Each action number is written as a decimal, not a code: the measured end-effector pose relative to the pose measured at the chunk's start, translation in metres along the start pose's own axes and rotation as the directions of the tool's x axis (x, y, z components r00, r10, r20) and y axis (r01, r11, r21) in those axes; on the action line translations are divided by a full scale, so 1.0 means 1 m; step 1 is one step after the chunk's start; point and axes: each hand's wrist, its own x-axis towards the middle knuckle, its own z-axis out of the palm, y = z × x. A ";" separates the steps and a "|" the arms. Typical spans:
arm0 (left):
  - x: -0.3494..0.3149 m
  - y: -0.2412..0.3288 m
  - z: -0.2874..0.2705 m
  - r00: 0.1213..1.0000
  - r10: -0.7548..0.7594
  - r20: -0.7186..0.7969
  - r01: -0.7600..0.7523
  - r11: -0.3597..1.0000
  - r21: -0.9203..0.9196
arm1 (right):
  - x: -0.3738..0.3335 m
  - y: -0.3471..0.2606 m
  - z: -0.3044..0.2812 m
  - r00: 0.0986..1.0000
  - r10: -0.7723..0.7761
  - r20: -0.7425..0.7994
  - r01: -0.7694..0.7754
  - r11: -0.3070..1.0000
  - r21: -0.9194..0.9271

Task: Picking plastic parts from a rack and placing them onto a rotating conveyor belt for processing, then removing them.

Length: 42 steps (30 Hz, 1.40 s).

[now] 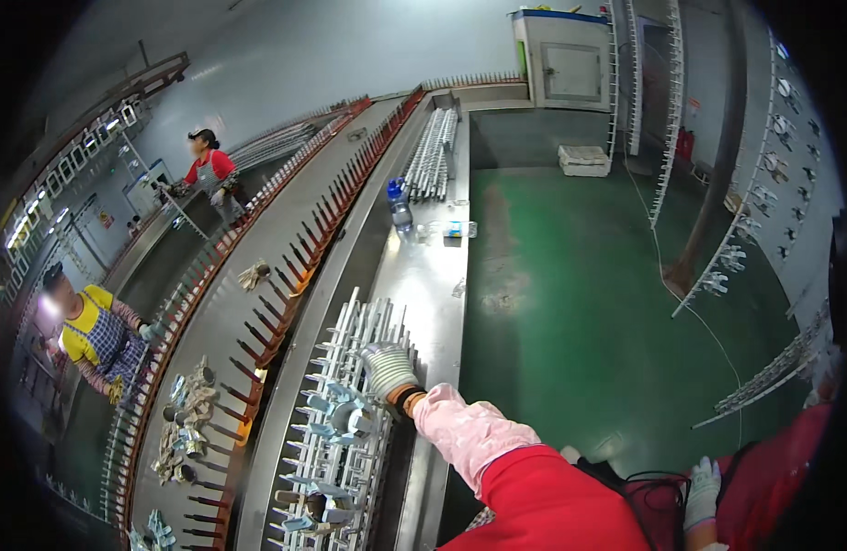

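My left hand (389, 369), in a pale striped glove, reaches to the stacked metal hanging racks (345, 459) on the bench. Its fingers curl down over the bars at the stack's right edge; the fingertips are partly hidden. Beside it, a light-blue and silver metal part (348, 418) lies on the racks, with more parts (318, 510) nearer me. My right hand (704, 491), gloved too, is low at the right against red cloth. Its fingers are stretched out, and I see nothing in it.
A conveyor with upright brown pegs (258, 363) runs along the left, with loose gloves and parts (189, 418) on it. Beyond stand two people (97, 321). Farther up the bench are a blue-capped bottle (399, 204) and more racks (433, 151). Racks hang at right (759, 197).
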 end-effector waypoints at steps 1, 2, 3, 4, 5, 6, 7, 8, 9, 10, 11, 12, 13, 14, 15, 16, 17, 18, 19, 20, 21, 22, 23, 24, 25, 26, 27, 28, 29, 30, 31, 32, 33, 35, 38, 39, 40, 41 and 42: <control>0.000 0.001 0.001 1.000 -0.003 -0.005 0.004 1.000 0.021 | 0.005 0.007 0.004 0.999 0.006 0.035 -0.006 1.000 -0.012; -0.002 0.002 0.001 1.000 -0.010 -0.010 0.011 0.999 0.049 | 0.006 0.012 0.009 0.999 0.006 0.044 -0.005 1.000 -0.018; -0.005 0.001 0.002 1.000 -0.013 -0.017 0.014 0.997 0.076 | 0.005 0.019 0.013 0.999 0.007 0.054 -0.006 1.000 -0.023; -0.007 -0.002 0.003 0.999 -0.025 -0.023 0.027 0.994 0.104 | 0.009 0.019 0.015 0.995 0.009 0.100 -0.004 0.999 -0.054; -0.010 -0.004 0.005 0.999 -0.039 -0.032 0.043 0.991 0.123 | 0.008 0.020 0.017 0.997 0.029 0.074 -0.026 0.999 -0.039; -0.014 -0.006 0.005 0.998 -0.045 -0.035 0.049 0.988 0.145 | 0.006 0.022 0.019 0.998 0.023 0.054 -0.021 0.999 -0.048; -0.016 -0.010 0.008 0.998 -0.051 -0.040 0.056 0.986 0.155 | 0.007 0.019 0.015 0.982 0.065 0.176 -0.056 0.997 -0.052; -0.019 -0.018 0.010 0.997 -0.060 -0.046 0.067 0.983 0.172 | 0.008 0.004 0.008 0.987 0.059 0.147 -0.052 0.998 -0.046; -0.021 -0.027 0.011 0.996 -0.072 -0.056 0.081 0.979 0.185 | 0.008 -0.009 0.006 0.992 0.051 0.120 -0.047 0.998 -0.039; -0.024 -0.032 0.013 0.996 -0.073 -0.055 0.082 0.980 0.182 | 0.008 0.001 0.020 0.996 0.032 0.081 -0.025 0.996 -0.085; -0.029 -0.045 0.012 0.993 -0.092 -0.069 0.104 0.974 0.202 | 0.016 -0.030 -0.012 0.974 0.092 0.206 -0.056 0.983 -0.174; -0.031 -0.057 0.013 0.992 -0.101 -0.078 0.117 0.966 0.232 | 0.009 -0.017 0.019 0.968 0.147 0.202 -0.125 0.985 -0.118; -0.034 -0.058 0.020 0.991 -0.095 -0.089 0.114 0.963 0.244 | 0.004 0.021 0.042 0.988 -0.035 -0.152 0.045 0.997 0.064; -0.037 -0.072 0.024 0.991 -0.091 -0.097 0.117 0.945 0.306 | 0.003 0.016 0.034 0.999 -0.047 -0.020 0.046 0.999 -0.018; -0.040 -0.089 0.030 0.991 -0.079 -0.105 0.114 0.917 0.382 | -0.001 0.002 0.019 0.999 0.040 -0.009 -0.041 0.997 -0.066; -0.043 -0.102 0.039 0.994 -0.051 -0.096 0.090 0.882 0.463 | -0.002 0.009 0.020 0.998 0.000 -0.059 -0.001 1.000 -0.018; -0.047 -0.119 0.051 0.998 -0.003 -0.069 0.043 0.813 0.581 | 0.000 0.016 0.023 0.997 -0.022 -0.076 0.017 0.998 -0.060; -0.055 -0.144 0.063 0.998 0.067 -0.009 -0.038 0.656 0.754 | 0.004 0.014 0.025 0.995 0.053 0.085 -0.048 0.997 -0.058; -0.067 -0.174 0.073 0.987 0.135 0.091 -0.134 0.354 0.925 | 0.003 0.006 0.030 0.993 0.089 0.076 -0.087 0.996 -0.028; -0.080 -0.207 0.084 0.965 0.165 0.204 -0.200 -0.042 0.979 | 0.001 -0.004 0.033 0.998 0.051 0.034 -0.051 0.999 -0.011; -0.093 -0.236 0.091 0.935 0.161 0.316 -0.227 -0.413 0.882 | -0.004 -0.016 0.037 1.000 0.016 -0.005 -0.016 1.000 0.010; -0.107 -0.262 0.098 0.960 0.067 0.272 -0.212 -0.462 0.861 | -0.009 -0.028 0.046 1.000 -0.010 -0.017 0.011 0.999 0.043; -0.106 -0.258 0.101 0.950 0.056 0.308 -0.257 -0.421 0.870 | -0.009 -0.024 0.050 0.999 -0.026 -0.046 0.028 0.999 0.044; -0.117 -0.255 0.097 0.977 0.017 0.213 -0.210 -0.094 0.973 | -0.014 -0.022 0.053 0.998 -0.036 -0.048 0.040 0.996 0.085; -0.105 -0.212 0.091 0.994 -0.019 0.110 -0.099 0.313 0.945 | -0.013 0.000 0.047 0.994 -0.051 -0.093 0.054 0.998 0.024; -0.090 -0.179 0.076 0.996 -0.079 0.032 0.019 0.570 0.821 | -0.012 0.017 0.048 0.991 -0.054 -0.123 0.055 0.999 0.003; -0.081 -0.155 0.059 0.991 -0.135 -0.011 0.103 0.698 0.709 | -0.010 0.026 0.053 0.987 -0.057 -0.148 0.057 0.998 -0.004; -0.076 -0.140 0.045 0.981 -0.190 -0.031 0.167 0.763 0.625 | -0.012 0.025 0.055 0.990 -0.057 -0.125 0.056 0.998 -0.012; -0.075 -0.128 0.034 0.969 -0.243 -0.036 0.221 0.798 0.561 | -0.012 0.024 0.053 0.994 -0.057 -0.096 0.055 0.998 -0.026; -0.072 -0.121 0.026 0.960 -0.278 -0.036 0.259 0.831 0.493 | -0.012 0.017 0.050 0.995 -0.061 -0.084 0.060 0.998 -0.023; -0.067 -0.114 0.018 0.951 -0.306 -0.029 0.289 0.857 0.427 | -0.012 0.014 0.050 0.992 -0.066 -0.109 0.067 0.998 0.001; -0.066 -0.109 0.014 0.941 -0.339 -0.008 0.318 0.872 0.372 | -0.012 0.014 0.052 0.992 -0.065 -0.111 0.067 0.998 0.016; -0.061 -0.105 0.011 0.929 -0.369 0.015 0.345 0.883 0.319 | -0.012 0.014 0.053 0.992 -0.063 -0.113 0.067 0.997 0.030; -0.059 -0.107 -0.008 0.894 -0.443 0.072 0.421 0.883 0.208 | -0.014 -0.004 0.057 0.992 -0.082 -0.096 0.088 0.995 0.051; -0.066 -0.131 0.021 0.881 -0.334 -0.334 0.444 0.827 0.344 | -0.013 -0.025 0.058 0.999 -0.043 0.017 0.043 0.998 0.037; -0.020 -0.052 -0.037 0.706 -0.641 0.302 0.532 0.761 0.371 | -0.008 0.004 0.056 0.999 0.035 0.017 -0.036 0.999 0.028; -0.034 -0.068 -0.023 0.772 -0.625 0.114 0.608 0.779 0.154 | -0.010 0.005 0.062 0.998 0.049 -0.034 -0.042 0.979 0.199; -0.026 -0.072 -0.032 0.787 -0.515 0.339 0.407 0.847 0.341 | -0.014 0.013 0.070 0.993 0.084 -0.080 -0.050 0.936 0.349; -0.024 -0.077 -0.028 0.793 -0.519 0.319 0.417 0.844 0.337 | -0.018 0.020 0.078 0.988 -0.016 -0.155 0.054 0.968 0.243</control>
